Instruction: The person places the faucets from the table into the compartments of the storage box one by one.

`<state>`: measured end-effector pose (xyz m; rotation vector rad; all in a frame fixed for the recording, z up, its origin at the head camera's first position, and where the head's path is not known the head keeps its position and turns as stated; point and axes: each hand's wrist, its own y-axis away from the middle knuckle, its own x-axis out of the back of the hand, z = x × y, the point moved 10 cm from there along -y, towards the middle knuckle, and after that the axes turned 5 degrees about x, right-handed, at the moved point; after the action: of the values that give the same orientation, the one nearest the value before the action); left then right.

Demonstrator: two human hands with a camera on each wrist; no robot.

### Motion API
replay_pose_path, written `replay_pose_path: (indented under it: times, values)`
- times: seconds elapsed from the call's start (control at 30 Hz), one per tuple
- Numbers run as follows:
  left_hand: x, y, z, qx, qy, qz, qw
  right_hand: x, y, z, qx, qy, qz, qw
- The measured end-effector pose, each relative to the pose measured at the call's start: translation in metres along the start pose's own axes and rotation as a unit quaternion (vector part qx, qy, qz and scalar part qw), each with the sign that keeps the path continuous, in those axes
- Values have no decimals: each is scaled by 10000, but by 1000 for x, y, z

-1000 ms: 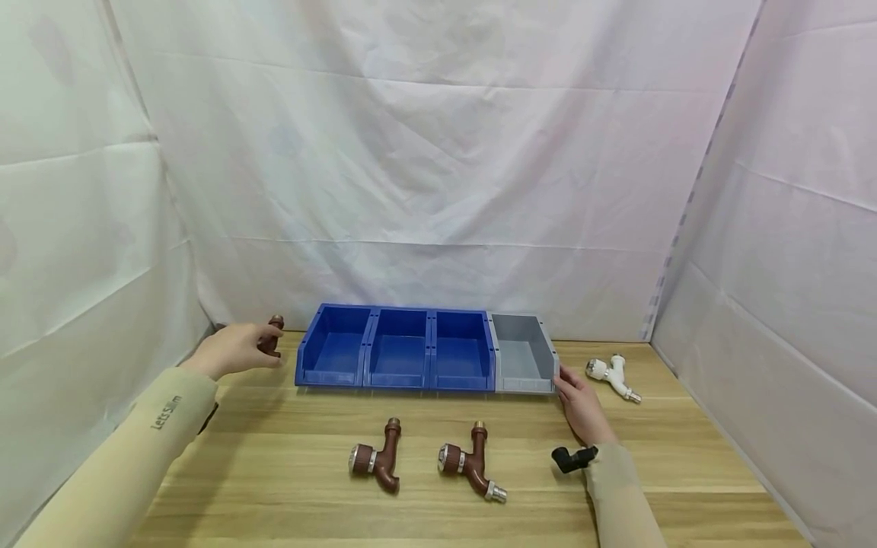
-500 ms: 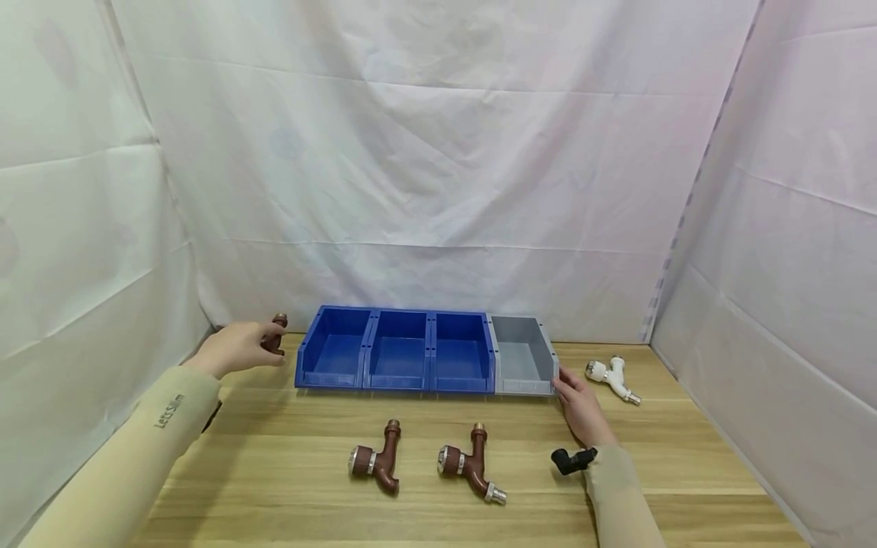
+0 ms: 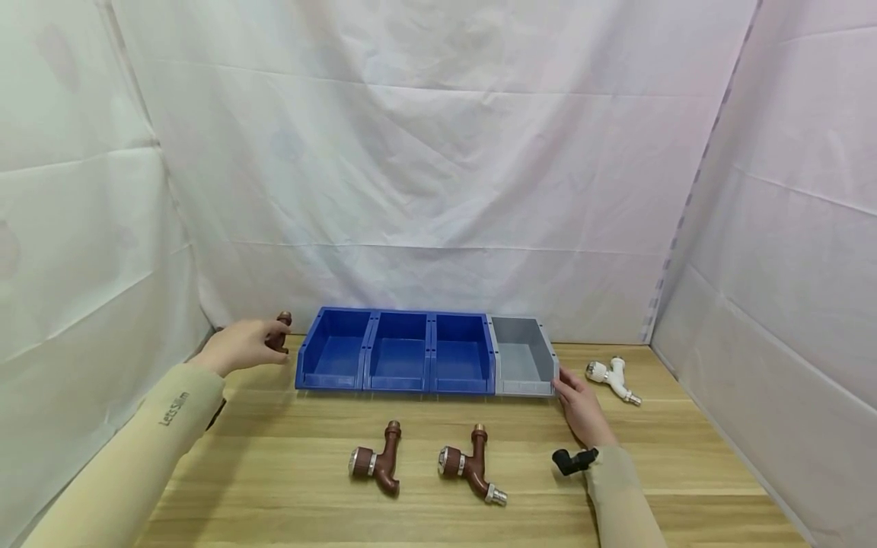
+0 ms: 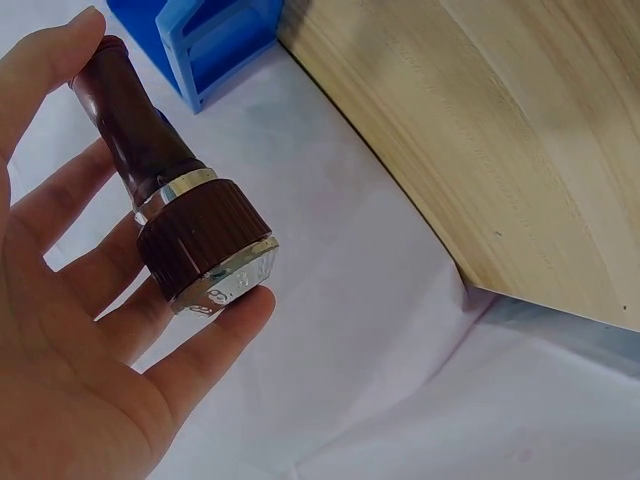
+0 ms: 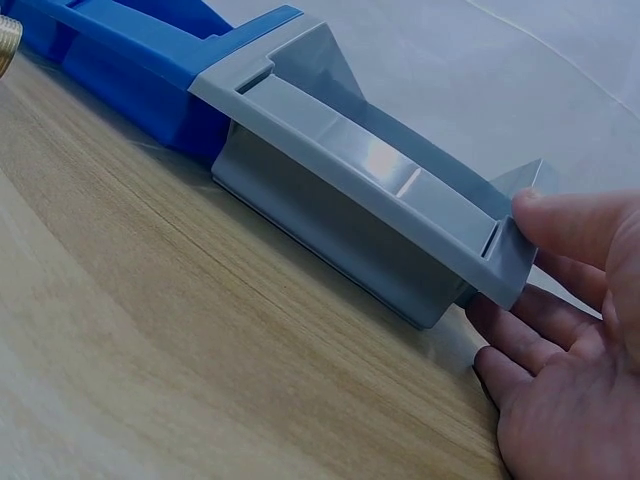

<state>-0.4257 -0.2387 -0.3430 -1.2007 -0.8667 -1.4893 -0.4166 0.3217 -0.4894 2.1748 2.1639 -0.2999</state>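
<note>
My left hand grips a brown faucet to the left of the bin row. In the left wrist view the thumb presses the pipe end and the fingers reach behind the body and ribbed knob, whose cap is silver. At the other end of the row, my right hand holds the front right corner of the grey bin, thumb on the rim and fingers underneath along the side. Joined to that bin are three blue bins; all four compartments show bare floors.
Two brown faucets lie on the wooden table in front: one with a plain spout, the other with a silver nozzle. A white faucet lies right of my right hand. White cloth hangs behind and at both sides.
My left hand has shifted slightly to the right with the brown faucet, closer to the leftmost blue bin. My right hand keeps its hold on the grey bin.
</note>
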Motion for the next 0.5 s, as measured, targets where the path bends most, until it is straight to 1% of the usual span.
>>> replay_pose_path:
  times: [0.1, 0.23, 0.5]
  values:
    - [0, -2, 0, 18, 16, -23, 10000, -1, -1, 0, -117, -99, -16, 9999]
    - [1, -4, 2, 18, 28, -16, 10000, -1, -2, -1, -151, -158, 6, 9998]
    - [2, -3, 5, 21, 75, -2, 10000, 1, -4, -1, -140, 46, 48, 9999]
